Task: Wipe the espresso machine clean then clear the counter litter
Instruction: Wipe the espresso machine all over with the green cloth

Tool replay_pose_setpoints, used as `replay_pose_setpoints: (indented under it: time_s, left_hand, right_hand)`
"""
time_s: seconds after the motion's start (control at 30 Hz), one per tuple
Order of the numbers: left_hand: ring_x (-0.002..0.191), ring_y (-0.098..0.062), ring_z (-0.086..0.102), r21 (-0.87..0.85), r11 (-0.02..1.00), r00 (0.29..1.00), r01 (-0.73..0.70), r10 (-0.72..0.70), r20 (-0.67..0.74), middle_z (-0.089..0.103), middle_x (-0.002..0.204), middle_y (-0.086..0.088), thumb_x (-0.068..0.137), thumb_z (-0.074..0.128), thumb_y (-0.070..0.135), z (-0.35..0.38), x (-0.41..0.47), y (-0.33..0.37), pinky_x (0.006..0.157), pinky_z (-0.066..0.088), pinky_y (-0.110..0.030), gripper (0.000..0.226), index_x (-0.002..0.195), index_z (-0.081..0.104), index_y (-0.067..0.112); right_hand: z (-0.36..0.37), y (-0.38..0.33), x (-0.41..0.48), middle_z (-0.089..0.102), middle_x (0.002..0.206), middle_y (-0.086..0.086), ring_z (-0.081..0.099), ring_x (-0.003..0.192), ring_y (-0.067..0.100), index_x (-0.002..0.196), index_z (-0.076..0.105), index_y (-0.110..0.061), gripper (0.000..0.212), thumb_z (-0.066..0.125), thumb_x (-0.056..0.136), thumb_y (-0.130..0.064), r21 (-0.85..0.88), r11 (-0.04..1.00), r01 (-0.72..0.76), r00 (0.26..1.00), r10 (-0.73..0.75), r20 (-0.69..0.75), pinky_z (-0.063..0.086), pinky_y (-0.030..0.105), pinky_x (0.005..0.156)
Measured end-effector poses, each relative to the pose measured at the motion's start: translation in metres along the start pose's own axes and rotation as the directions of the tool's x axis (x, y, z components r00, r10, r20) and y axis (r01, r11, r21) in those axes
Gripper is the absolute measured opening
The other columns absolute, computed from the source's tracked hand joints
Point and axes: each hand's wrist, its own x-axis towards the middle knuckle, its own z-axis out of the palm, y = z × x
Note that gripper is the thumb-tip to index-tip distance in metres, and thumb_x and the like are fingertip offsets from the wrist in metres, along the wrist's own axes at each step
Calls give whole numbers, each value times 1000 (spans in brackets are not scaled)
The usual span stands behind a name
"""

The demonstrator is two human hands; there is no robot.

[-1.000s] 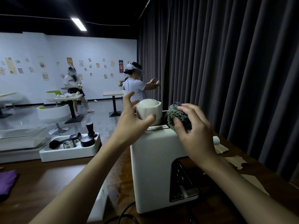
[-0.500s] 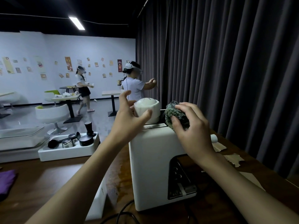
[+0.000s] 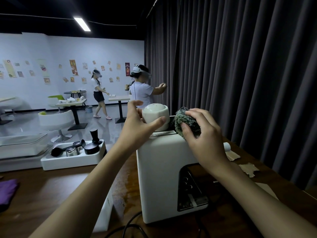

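Your left hand (image 3: 137, 127) is gripping the white cup (image 3: 155, 115) sitting on top of the espresso machine (image 3: 161, 174), thumb in front, fingers (image 3: 133, 104) curled round the back. Your right hand (image 3: 204, 140) is holding the bunched dark cloth (image 3: 186, 120) tight in its fingers, pressing it on the machine's top right edge, just beside the cup. The machine is standing on the wooden counter (image 3: 42, 191). Torn paper scraps (image 3: 248, 169) are lying on the counter right of the machine. The white accessory tray (image 3: 73, 159) is sitting well to the left.
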Motion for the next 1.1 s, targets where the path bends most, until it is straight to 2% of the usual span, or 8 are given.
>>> replay_pose_setpoints:
  time_s: [0.13, 0.23, 0.37, 0.53, 0.67, 0.8, 0.97, 1.1]
  left_hand:
    - [102, -20, 67, -18, 1000, 1000, -6, 6, 4, 63, 119, -7, 80, 83, 21, 0, -2, -2, 90, 57, -37, 78, 139, 33, 22]
    - [102, -16, 63, 4, 1000, 999, -19, 19, -27, 54, 119, -6, 73, 86, 34, -1, -5, 0, 90, 56, -35, 84, 137, 32, 26]
    - [105, -12, 63, 6, 1000, 1000, -7, 7, -22, 57, 119, -1, 77, 86, 30, -2, -3, 1, 94, 56, -39, 85, 140, 30, 25]
    - [91, -7, 57, 55, 997, 997, -54, 57, -48, 53, 108, 0, 75, 86, 30, -2, -2, 3, 79, 49, -20, 83, 138, 33, 21]
    - [105, -14, 63, 41, 999, 1000, 6, -5, -18, 63, 120, -4, 74, 87, 36, -4, 1, 0, 90, 55, -34, 79, 132, 36, 22]
    - [105, -22, 68, 12, 998, 997, 62, -63, 38, 68, 116, -5, 69, 75, 49, -7, 3, -4, 90, 57, -43, 56, 114, 50, 25]
    - [109, -11, 64, 87, 996, 1000, 2, -3, 0, 62, 125, -4, 75, 84, 43, -8, 3, -3, 93, 56, -32, 73, 136, 54, 16]
    - [113, -3, 61, 8, 1000, 995, 6, -6, 103, 56, 133, 7, 88, 75, 29, -10, 2, -3, 91, 52, -20, 85, 157, 26, 19]
  right_hand:
    - [0, 0, 0, 62, 119, 8, 57, 111, 18, 115, 65, -6, 30, 62, 88, -20, 5, 1000, 1, 1000, -1, -4, 42, 23, 98]
    - [0, 0, 0, 62, 119, 9, 58, 111, 20, 115, 65, -6, 30, 63, 88, -19, 12, 1000, 2, 1000, -2, -6, 43, 25, 99]
    - [0, -1, 0, 62, 119, 9, 58, 111, 21, 115, 65, -6, 30, 63, 87, -18, 18, 1000, 3, 1000, -3, -7, 44, 29, 98]
    - [-1, -2, 0, 61, 120, 9, 58, 112, 21, 115, 65, -6, 30, 62, 87, -18, 13, 1000, -1, 1000, 1, -1, 43, 27, 99]
    - [-1, -1, 0, 61, 119, 9, 58, 112, 21, 114, 65, -6, 30, 62, 87, -18, 8, 1000, 7, 1000, -7, 0, 43, 28, 99]
    - [0, -1, -1, 61, 119, 9, 58, 111, 21, 114, 65, -5, 30, 62, 87, -17, 5, 1000, 11, 1000, -11, -4, 43, 26, 98]
    - [0, -1, 0, 61, 120, 9, 58, 112, 21, 115, 64, -6, 30, 62, 88, -17, 1, 1000, 11, 1000, -11, 4, 44, 28, 98]
    - [0, 0, 0, 61, 119, 10, 58, 111, 22, 115, 64, -5, 30, 62, 88, -17, -2, 1000, 19, 1000, -19, 3, 44, 30, 98]
